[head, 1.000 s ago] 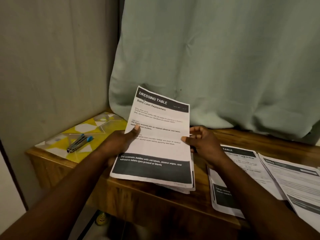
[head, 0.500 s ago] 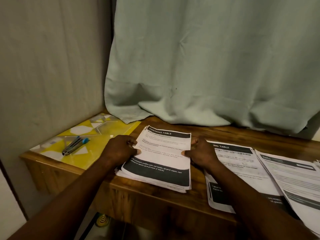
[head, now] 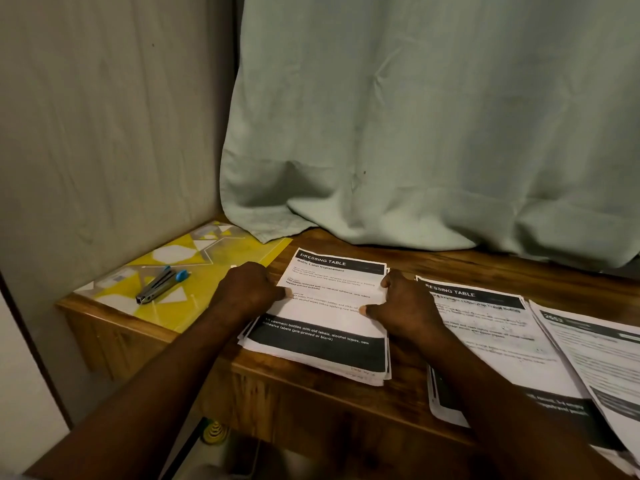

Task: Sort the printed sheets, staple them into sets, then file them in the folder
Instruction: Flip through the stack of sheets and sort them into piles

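A stack of printed sheets (head: 325,317) headed "DRESSING TABLE" lies flat on the wooden table (head: 485,268), its near edge at the table's front. My left hand (head: 249,289) grips the stack's left edge, thumb on the top sheet. My right hand (head: 405,306) grips the right edge the same way. A second pile of sheets (head: 491,341) lies to the right, with a third pile (head: 602,351) overlapping it at the far right. A yellow patterned folder (head: 194,271) lies on the table's left end, and a stapler (head: 161,284) with a blue tip rests on it.
A pale green curtain (head: 433,133) hangs down onto the back of the table. A wall (head: 104,133) closes the left side. The table's front edge (head: 311,382) runs just under the stack, with the floor below.
The stack was held up tilted a second ago; both hands have lowered it flat onto the table and hold its side edges.
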